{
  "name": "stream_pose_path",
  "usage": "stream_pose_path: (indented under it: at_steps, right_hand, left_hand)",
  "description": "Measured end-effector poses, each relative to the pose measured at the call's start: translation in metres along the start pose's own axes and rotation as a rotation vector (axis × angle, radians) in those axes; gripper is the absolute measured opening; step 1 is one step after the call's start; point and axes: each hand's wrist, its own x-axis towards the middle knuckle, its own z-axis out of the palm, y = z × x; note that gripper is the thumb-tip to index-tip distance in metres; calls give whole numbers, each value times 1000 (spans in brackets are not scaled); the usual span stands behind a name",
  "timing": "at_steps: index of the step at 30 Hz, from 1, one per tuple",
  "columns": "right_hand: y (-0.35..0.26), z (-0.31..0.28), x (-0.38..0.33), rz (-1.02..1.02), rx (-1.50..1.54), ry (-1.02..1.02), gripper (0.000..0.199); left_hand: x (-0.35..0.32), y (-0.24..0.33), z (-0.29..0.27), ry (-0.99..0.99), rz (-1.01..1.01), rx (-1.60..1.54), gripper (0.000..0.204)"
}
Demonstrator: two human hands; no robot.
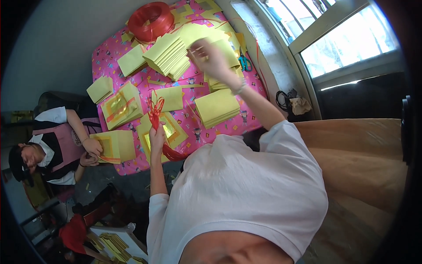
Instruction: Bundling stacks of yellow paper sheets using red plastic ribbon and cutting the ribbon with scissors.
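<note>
My left hand point(157, 135) is closed around a bundle of thin red plastic strips point(155, 110) near the front edge of the table. The strips fan out above the fist, and their long tails hang below it. Under that hand lies a yellow paper sheet with a gold foil square point(176, 127). Reaching across the table, my right hand point(210, 59) is smeared by motion, so its grip is unclear. It is just right of a fanned stack of folded yellow paper point(167, 53). Another yellow paper stack point(217, 108) sits below my right forearm.
A pink patterned cloth point(103, 55) covers the table. At the back stands a red coil of plastic strip point(151, 21); teal scissors point(245, 63) lie at the right. A co-worker's hands point(92, 152) hold yellow paper at the left edge. A window wall point(281, 61) borders the right.
</note>
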Motion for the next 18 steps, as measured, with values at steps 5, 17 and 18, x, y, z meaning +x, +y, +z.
stream_pose_path:
  at_steps: [5,17,18]
  right_hand:
    - [181,-90,-27,327,-559,324,16]
    - [295,-86,-74,595,-835,-169,48]
    - [299,-86,-74,579,-830,-183,48]
  left_hand:
    - [-1,4,6,-4,11,-21,16]
    - [-12,9,13,-26,-38,-175,15]
    - [-14,8,12,-37,-18,-162,15]
